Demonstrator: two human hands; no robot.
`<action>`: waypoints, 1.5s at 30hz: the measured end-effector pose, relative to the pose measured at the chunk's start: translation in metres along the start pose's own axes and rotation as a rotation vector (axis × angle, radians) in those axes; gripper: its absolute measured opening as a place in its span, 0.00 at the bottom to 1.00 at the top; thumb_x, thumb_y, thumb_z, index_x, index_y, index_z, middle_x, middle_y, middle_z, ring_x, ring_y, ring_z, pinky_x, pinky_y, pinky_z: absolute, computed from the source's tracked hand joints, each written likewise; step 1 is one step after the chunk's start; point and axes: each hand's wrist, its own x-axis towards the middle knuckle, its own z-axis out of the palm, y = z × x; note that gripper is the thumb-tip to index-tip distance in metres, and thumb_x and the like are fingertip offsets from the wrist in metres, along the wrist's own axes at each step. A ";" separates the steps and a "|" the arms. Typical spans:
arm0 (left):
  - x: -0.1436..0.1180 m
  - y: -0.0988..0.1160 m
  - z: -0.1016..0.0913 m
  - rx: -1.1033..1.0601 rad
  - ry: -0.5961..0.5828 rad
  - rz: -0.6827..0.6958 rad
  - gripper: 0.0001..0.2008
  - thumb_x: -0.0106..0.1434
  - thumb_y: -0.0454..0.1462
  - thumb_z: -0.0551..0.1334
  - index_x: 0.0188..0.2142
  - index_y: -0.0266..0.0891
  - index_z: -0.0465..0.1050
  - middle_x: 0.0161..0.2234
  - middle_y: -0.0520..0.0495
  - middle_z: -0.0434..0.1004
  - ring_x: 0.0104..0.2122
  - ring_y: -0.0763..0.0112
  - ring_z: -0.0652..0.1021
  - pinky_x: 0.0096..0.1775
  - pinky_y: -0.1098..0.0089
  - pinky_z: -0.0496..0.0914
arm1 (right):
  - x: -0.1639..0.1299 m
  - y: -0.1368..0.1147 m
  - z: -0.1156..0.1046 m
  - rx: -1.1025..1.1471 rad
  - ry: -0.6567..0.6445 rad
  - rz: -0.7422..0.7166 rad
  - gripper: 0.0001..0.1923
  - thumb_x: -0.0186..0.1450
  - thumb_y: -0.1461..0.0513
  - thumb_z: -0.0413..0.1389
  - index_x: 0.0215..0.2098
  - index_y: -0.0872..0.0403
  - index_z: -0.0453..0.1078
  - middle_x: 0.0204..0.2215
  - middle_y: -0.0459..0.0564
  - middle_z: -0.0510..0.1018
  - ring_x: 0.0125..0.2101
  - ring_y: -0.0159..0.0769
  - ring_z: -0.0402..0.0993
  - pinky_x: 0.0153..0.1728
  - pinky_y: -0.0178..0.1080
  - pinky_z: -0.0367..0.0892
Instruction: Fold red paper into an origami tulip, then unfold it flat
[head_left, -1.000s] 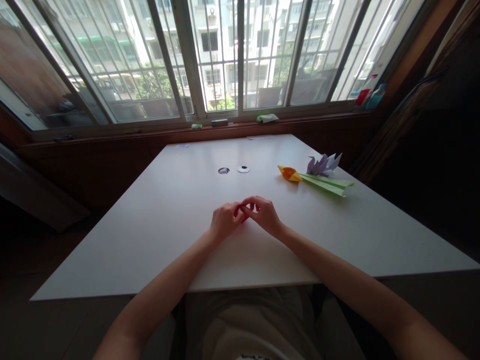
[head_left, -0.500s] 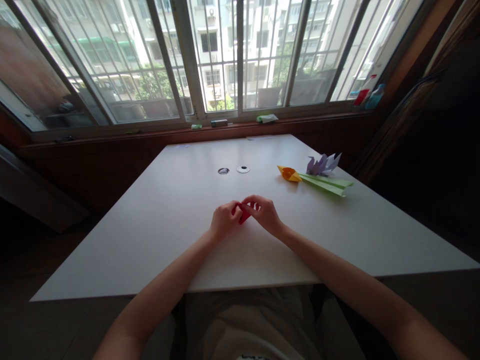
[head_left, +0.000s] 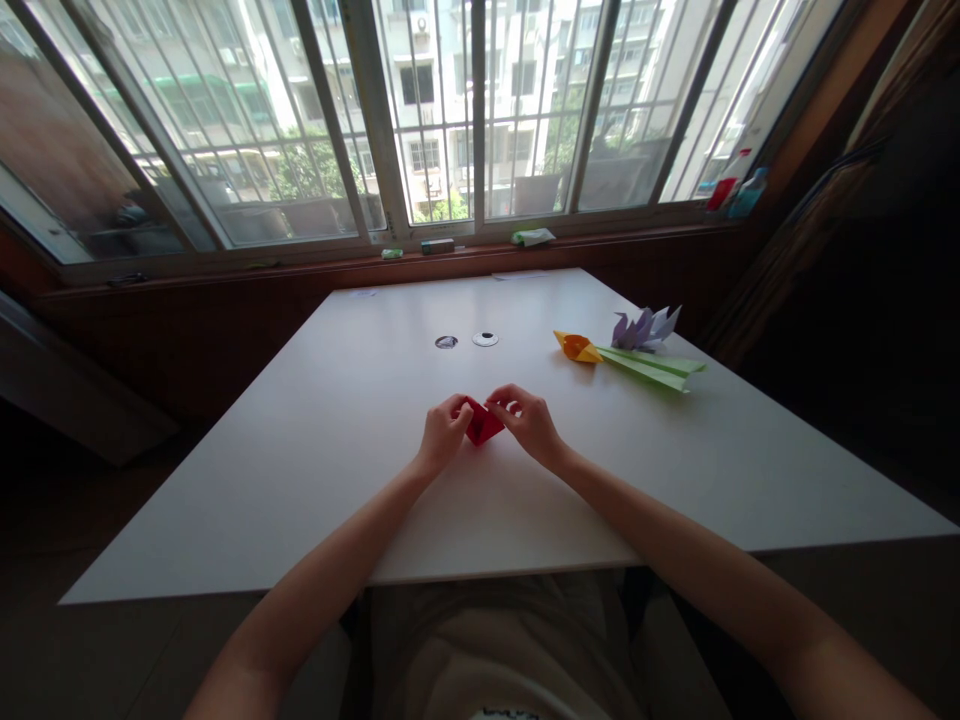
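Observation:
A small folded piece of red paper [head_left: 481, 424] sits between my two hands, just above the white table [head_left: 360, 470] near its middle. My left hand [head_left: 442, 434] pinches its left side with fingertips. My right hand [head_left: 531, 424] pinches its right side. Most of the paper's shape shows between the fingers; its edges under the fingertips are hidden.
An orange paper flower with a green stem [head_left: 630, 362] and a purple paper flower [head_left: 646, 328] lie at the table's right. Two round cable holes [head_left: 465, 341] sit farther back. The windowsill [head_left: 465, 250] carries small items; bottles [head_left: 731, 190] stand at its right end.
My hands have drawn slightly apart and more of the red paper now shows between them. The hands also sit a little farther from me.

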 end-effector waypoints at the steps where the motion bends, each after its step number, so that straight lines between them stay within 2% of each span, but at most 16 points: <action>1: 0.001 -0.001 0.000 -0.042 -0.003 -0.015 0.10 0.55 0.36 0.50 0.25 0.37 0.67 0.21 0.52 0.68 0.23 0.76 0.68 0.27 0.75 0.62 | 0.000 0.000 0.000 0.022 0.000 0.012 0.04 0.56 0.62 0.53 0.27 0.54 0.68 0.24 0.45 0.73 0.25 0.30 0.67 0.28 0.34 0.63; 4: 0.003 -0.003 0.001 -0.229 -0.061 -0.115 0.07 0.54 0.36 0.50 0.26 0.36 0.65 0.22 0.52 0.67 0.23 0.76 0.69 0.27 0.74 0.65 | 0.002 0.002 0.000 0.119 -0.019 0.070 0.04 0.55 0.61 0.53 0.27 0.54 0.67 0.25 0.45 0.73 0.26 0.30 0.68 0.29 0.35 0.63; 7: 0.004 -0.001 0.001 -0.456 -0.182 -0.251 0.05 0.53 0.36 0.51 0.28 0.37 0.62 0.23 0.52 0.67 0.23 0.74 0.70 0.26 0.70 0.68 | 0.005 0.005 -0.001 0.262 -0.050 0.158 0.05 0.53 0.60 0.55 0.26 0.55 0.66 0.24 0.45 0.72 0.26 0.30 0.67 0.29 0.35 0.63; 10: 0.004 -0.001 -0.001 -0.605 -0.294 -0.302 0.05 0.53 0.37 0.52 0.30 0.38 0.61 0.25 0.52 0.68 0.26 0.72 0.72 0.28 0.65 0.70 | 0.008 0.005 -0.004 0.432 -0.110 0.281 0.07 0.52 0.59 0.56 0.26 0.55 0.66 0.22 0.44 0.71 0.25 0.29 0.67 0.27 0.34 0.62; 13: 0.005 -0.001 -0.005 -0.654 -0.374 -0.311 0.05 0.54 0.38 0.52 0.29 0.37 0.60 0.28 0.50 0.68 0.29 0.70 0.73 0.30 0.63 0.71 | 0.010 0.003 -0.008 0.552 -0.163 0.402 0.09 0.50 0.59 0.58 0.25 0.56 0.65 0.21 0.44 0.71 0.23 0.29 0.66 0.25 0.33 0.60; 17: 0.004 0.004 -0.009 -0.579 -0.417 -0.276 0.11 0.53 0.42 0.57 0.31 0.37 0.60 0.30 0.49 0.68 0.29 0.71 0.74 0.32 0.65 0.70 | 0.012 0.003 -0.010 0.641 -0.162 0.521 0.09 0.49 0.59 0.59 0.24 0.56 0.65 0.19 0.43 0.70 0.21 0.27 0.65 0.24 0.33 0.60; 20: 0.000 0.008 -0.009 -0.493 -0.415 -0.221 0.20 0.45 0.40 0.66 0.33 0.38 0.58 0.34 0.48 0.68 0.32 0.70 0.73 0.31 0.68 0.69 | 0.012 0.005 -0.010 0.695 -0.137 0.595 0.09 0.48 0.60 0.59 0.24 0.56 0.65 0.19 0.42 0.70 0.20 0.27 0.65 0.25 0.33 0.61; 23: -0.002 0.008 -0.006 -0.446 -0.364 -0.177 0.25 0.40 0.38 0.69 0.34 0.39 0.57 0.36 0.48 0.67 0.34 0.69 0.73 0.31 0.68 0.68 | 0.012 0.005 -0.010 0.729 -0.112 0.639 0.08 0.48 0.61 0.59 0.24 0.56 0.65 0.20 0.43 0.71 0.22 0.27 0.66 0.27 0.34 0.62; 27: -0.002 0.004 -0.003 -0.477 -0.296 -0.203 0.24 0.40 0.40 0.68 0.33 0.38 0.57 0.34 0.48 0.67 0.31 0.70 0.73 0.31 0.67 0.68 | 0.011 0.006 -0.010 0.750 -0.107 0.659 0.08 0.49 0.60 0.59 0.24 0.55 0.65 0.21 0.44 0.72 0.24 0.29 0.67 0.28 0.35 0.63; 38: 0.001 0.008 -0.004 -0.689 -0.252 -0.310 0.22 0.43 0.40 0.67 0.33 0.37 0.58 0.29 0.51 0.68 0.30 0.72 0.73 0.35 0.65 0.68 | 0.012 0.011 -0.009 0.819 -0.106 0.674 0.07 0.50 0.60 0.59 0.25 0.54 0.66 0.22 0.44 0.72 0.25 0.30 0.67 0.31 0.35 0.63; 45: 0.002 0.011 -0.007 -0.816 -0.232 -0.360 0.18 0.45 0.39 0.66 0.32 0.36 0.60 0.27 0.52 0.69 0.30 0.73 0.73 0.35 0.70 0.66 | 0.012 0.014 -0.010 0.874 -0.125 0.703 0.06 0.50 0.61 0.59 0.25 0.54 0.67 0.22 0.43 0.70 0.26 0.27 0.65 0.27 0.31 0.60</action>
